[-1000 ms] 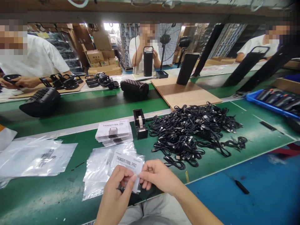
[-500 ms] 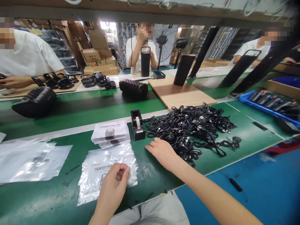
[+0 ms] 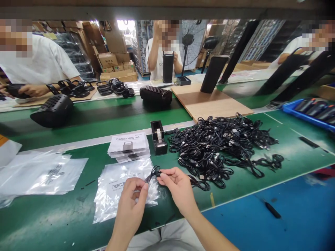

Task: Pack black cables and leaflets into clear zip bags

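Note:
My right hand point(image 3: 176, 185) pinches a small coiled black cable point(image 3: 154, 172) at its fingertips, just above the green bench. My left hand point(image 3: 133, 198) is closed on the edge of a clear plastic bag point(image 3: 119, 186) that holds a printed "Thunder Trail Pro" booklet and lies on the pile of bags in front of me. The two hands are close together, almost touching. A big heap of coiled black cables point(image 3: 222, 143) lies to the right. A stack of booklets point(image 3: 129, 146) sits behind the bags.
A black tape dispenser point(image 3: 158, 137) stands between booklets and cables. More clear bags point(image 3: 39, 174) lie at the left. Black speakers point(image 3: 155, 96) rest on the conveyor belt beyond, a wooden board point(image 3: 209, 104) to their right. People work across the line. A blue tray point(image 3: 311, 111) at far right.
My right hand reached to the cable heap, took one coiled cable and brought it back beside my left hand. The bagged booklet was laid down on the bag pile.

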Action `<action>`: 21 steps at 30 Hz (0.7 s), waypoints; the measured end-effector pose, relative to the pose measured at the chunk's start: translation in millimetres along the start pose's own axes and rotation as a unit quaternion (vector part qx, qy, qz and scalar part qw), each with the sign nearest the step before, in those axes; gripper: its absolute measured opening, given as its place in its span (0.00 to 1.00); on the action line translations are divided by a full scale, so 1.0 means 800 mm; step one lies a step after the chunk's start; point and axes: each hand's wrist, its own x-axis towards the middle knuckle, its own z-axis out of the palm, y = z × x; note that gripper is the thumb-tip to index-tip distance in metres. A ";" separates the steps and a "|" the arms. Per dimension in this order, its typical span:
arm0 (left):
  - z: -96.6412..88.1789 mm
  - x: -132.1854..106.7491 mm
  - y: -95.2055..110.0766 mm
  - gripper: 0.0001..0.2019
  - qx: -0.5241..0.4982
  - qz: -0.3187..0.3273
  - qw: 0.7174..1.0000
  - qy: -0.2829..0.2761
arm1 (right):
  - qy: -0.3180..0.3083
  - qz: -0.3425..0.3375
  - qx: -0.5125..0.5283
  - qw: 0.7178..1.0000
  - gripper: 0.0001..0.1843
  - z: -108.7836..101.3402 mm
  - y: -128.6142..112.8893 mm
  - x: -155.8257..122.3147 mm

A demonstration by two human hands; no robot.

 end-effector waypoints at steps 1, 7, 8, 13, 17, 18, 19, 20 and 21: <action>-0.001 -0.001 0.003 0.09 0.022 0.015 1.000 0.012 | -0.005 0.008 -0.008 1.000 0.15 0.005 0.001 -0.001; -0.018 -0.002 0.028 0.07 0.089 0.086 0.990 0.064 | -0.167 -0.147 -0.228 0.948 0.15 0.029 -0.006 -0.008; -0.023 -0.002 0.034 0.07 0.084 0.089 0.990 0.073 | -0.216 -0.192 -0.272 0.918 0.19 0.031 -0.013 -0.008; -0.060 0.011 0.048 0.11 0.021 0.076 0.990 0.116 | -0.326 -0.334 -0.344 0.815 0.08 0.051 -0.067 0.015; -0.099 0.039 0.035 0.35 -0.141 0.104 0.983 0.044 | -0.430 -0.378 -0.321 0.755 0.04 0.086 -0.124 0.041; -0.107 0.046 0.032 0.42 -0.174 0.092 0.980 0.006 | -0.473 -0.373 -0.309 0.736 0.03 0.094 -0.138 0.046; -0.112 0.051 0.029 0.46 -0.199 0.076 0.977 -0.033 | -0.513 -0.365 -0.298 0.717 0.03 0.101 -0.152 0.048; -0.115 0.055 0.027 0.47 -0.216 0.059 0.972 -0.073 | -0.548 -0.355 -0.292 0.699 0.03 0.107 -0.165 0.049; -0.115 0.057 0.025 0.45 -0.228 0.044 0.966 -0.111 | -0.575 -0.348 -0.290 0.681 0.03 0.111 -0.176 0.048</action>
